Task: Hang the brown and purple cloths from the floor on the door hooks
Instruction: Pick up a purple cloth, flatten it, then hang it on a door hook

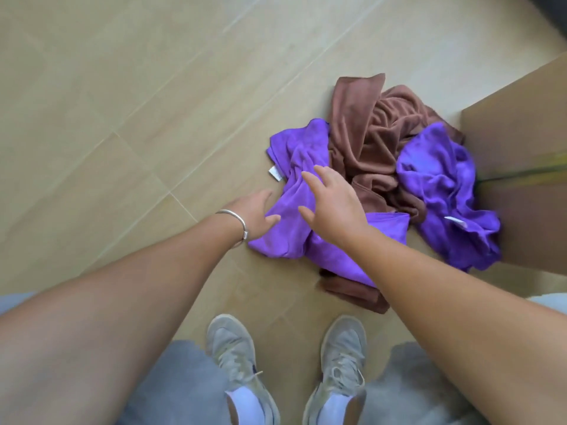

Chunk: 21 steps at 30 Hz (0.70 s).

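— 2 purple cloths [291, 191] and at least 1 brown cloth [368, 142] lie heaped on the tiled floor [122, 102], against a cardboard box [521, 142]. Where are the hands?

— In the head view, both reach down. The left hand [254, 213] has its grip loose, fingertips at the nearer purple cloth's edge; the right hand [331, 200] hovers spread above it, holding nothing.

— Door hooks?

— Not in view.

— What might go wrong?

— The cloths overlap, so I'd guess lifting the purple one could drag the brown along. A brown corner [352, 292] lies near the right shoe [343, 357] and might get stepped on.
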Each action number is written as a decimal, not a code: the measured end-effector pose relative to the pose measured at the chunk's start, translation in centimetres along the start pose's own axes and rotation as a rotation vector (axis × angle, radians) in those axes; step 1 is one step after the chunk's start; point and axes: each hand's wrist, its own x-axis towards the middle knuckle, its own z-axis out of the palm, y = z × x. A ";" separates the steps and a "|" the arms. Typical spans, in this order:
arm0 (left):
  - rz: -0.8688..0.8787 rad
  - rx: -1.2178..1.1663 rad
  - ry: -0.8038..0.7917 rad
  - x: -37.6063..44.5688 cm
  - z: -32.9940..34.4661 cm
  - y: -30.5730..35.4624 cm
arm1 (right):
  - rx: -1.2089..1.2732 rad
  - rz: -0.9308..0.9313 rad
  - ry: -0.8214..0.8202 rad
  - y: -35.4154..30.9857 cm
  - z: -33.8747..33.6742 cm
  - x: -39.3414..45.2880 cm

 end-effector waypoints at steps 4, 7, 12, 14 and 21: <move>-0.050 -0.315 0.121 5.2 1.3 -1.0 | -0.126 -0.140 0.061 1.9 2.2 6.0; -0.125 -0.458 0.322 9.3 0.8 -1.4 | -0.200 -0.203 0.094 2.5 3.1 9.8; -0.225 -0.604 0.487 14.2 -0.6 -1.3 | -0.193 -0.215 0.133 2.4 4.1 13.2; -0.230 -0.601 0.493 15.1 -0.8 -1.7 | -0.174 -0.188 0.117 2.0 4.2 14.3; -0.180 -0.585 0.630 17.8 -1.3 -2.6 | -0.267 -0.093 0.086 2.5 3.9 18.6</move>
